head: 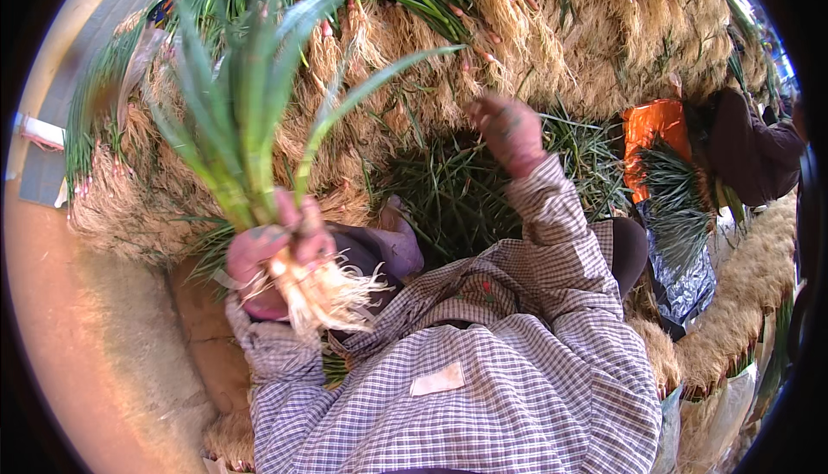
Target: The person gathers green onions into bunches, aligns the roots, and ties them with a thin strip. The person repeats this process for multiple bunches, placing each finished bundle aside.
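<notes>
My left hand (278, 244) is closed around a small bunch of spring onions (249, 144), raised close to the camera. Green leaves fan out above the fist, and pale roots (326, 296) hang below it. My right hand (508, 128) is lifted in front of the big heap of rooted spring onions (446, 86), its fingers bent and blurred. Nothing can be made out in that hand, and its fingertips are not clear. Below it, loose green leaves (453, 183) cover the ground between my legs.
A bare foot (401, 238) lies beside the leaves. On the right, an orange foil sheet (656, 128), a leafy green bundle (676, 196) and a silver plastic sheet (682, 280) lie near another person's leg (750, 144). More rooted bundles (744, 293) line the right side. Concrete floor (129, 338) runs along the left.
</notes>
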Motion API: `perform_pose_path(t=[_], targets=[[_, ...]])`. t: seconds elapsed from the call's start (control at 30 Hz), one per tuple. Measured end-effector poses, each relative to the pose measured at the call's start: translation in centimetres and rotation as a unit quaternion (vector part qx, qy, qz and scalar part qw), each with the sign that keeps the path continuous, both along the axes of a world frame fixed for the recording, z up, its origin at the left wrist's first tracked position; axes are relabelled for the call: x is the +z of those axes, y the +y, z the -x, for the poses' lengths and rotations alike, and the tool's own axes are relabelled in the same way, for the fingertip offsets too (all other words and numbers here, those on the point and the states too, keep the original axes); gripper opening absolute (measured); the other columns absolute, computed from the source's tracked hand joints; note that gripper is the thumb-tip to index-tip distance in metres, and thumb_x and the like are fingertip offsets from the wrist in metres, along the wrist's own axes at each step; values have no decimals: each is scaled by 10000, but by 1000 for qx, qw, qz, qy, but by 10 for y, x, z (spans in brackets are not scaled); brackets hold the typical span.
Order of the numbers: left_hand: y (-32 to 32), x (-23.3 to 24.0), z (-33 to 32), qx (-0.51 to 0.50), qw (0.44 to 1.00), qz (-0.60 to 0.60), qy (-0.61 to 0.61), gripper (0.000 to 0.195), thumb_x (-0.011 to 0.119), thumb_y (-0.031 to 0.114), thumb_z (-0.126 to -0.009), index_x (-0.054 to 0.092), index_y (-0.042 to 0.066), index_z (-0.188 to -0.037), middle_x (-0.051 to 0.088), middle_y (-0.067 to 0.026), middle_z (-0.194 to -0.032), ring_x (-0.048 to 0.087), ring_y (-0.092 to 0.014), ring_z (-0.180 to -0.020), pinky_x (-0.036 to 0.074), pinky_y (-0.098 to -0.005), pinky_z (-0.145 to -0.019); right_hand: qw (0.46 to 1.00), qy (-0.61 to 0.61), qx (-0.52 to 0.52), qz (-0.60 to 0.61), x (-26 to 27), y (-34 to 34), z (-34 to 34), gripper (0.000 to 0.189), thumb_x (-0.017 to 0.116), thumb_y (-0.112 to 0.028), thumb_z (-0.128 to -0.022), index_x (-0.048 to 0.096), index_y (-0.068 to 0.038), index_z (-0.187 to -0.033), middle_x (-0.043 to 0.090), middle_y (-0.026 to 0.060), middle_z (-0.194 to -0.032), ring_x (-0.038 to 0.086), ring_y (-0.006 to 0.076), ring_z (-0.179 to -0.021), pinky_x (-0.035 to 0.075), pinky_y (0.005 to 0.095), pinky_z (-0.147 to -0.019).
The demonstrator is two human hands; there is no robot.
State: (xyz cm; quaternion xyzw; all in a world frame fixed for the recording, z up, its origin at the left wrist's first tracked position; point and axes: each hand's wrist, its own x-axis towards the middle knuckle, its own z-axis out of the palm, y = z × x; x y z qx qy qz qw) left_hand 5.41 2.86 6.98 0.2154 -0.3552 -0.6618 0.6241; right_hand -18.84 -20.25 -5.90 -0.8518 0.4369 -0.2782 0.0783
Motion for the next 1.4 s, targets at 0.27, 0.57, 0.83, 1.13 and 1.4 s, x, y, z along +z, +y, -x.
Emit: perform_pose_path(t=[0.27,0.57,0.83,1.13,1.4], targets=[[-17,62,-21,102,980,172,-9,105,546,77,-812,449,58,-847,508,-63,-780,493,-73,-516,472,-264,-548,859,-154,-125,-472,16,-57,-16,233,618,-263,-850,632,-132,-1043,669,41,-863,612,92,-706,496,251,-567],[-108,-69,51,108,973,-177,-98,225,600,84,-739,628,-29,-931,635,-103,-877,602,-167,-701,490,-262,-687,999,16,33,-16,16,47,-15,123,617,-222,-804,645,-115,-857,651,73,-722,637,223,-644,510,329,-565],[-130,-119,40,55,968,-245,14,274,595,74,-740,599,-72,-972,651,-145,-871,634,-256,-739,532,-354,-692,971,159,66,-165,6,40,-21,164,575,-298,-819,632,-145,-842,635,63,-715,634,266,-714,502,385,-619],[-128,-121,35,3,977,-199,77,260,593,72,-746,560,9,-996,612,-126,-914,619,-198,-726,532,-377,-647,673,-400,68,-618,-15,-4,-46,483,607,-406,-840,546,-60,-1171,646,101,-829,600,161,-754,452,285,-680],[-118,-131,27,106,957,-270,-1,275,588,50,-732,567,7,-1003,619,-103,-952,647,-230,-798,550,-354,-682,877,-262,-75,-395,-71,-11,-83,425,561,-394,-829,608,-57,-1083,640,152,-1011,599,299,-959,449,349,-841]])
